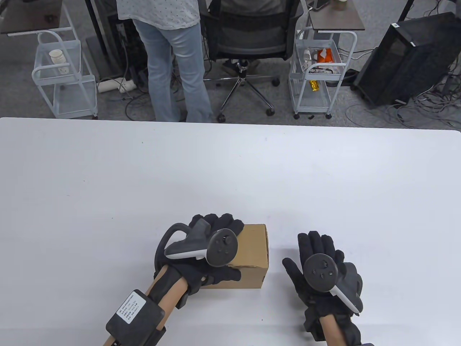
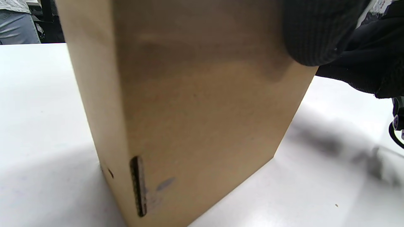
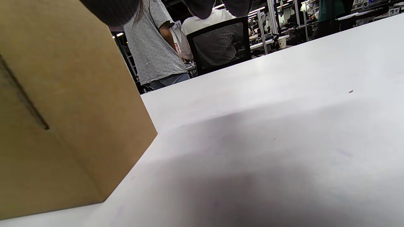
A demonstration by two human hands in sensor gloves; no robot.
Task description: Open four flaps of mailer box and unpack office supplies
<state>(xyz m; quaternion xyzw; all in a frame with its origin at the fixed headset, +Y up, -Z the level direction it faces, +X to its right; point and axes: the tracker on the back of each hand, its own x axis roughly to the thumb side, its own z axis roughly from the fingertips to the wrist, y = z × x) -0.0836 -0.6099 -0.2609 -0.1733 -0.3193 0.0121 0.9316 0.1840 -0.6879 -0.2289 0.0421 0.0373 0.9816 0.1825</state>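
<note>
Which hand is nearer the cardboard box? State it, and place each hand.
Left. The left hand rests on top of the cardboard box, fingers over its top face. The right hand lies to the box's right, fingers spread, apart from it.

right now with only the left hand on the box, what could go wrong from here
The mailer box is closed and sits near the table's front edge, so tugging a flap could drag it toward that edge. Only the left hand rests on top, covering the flaps it needs to lift. The right hand lies apart, open, so the box may slide or tip if pulled one-handed.
</note>
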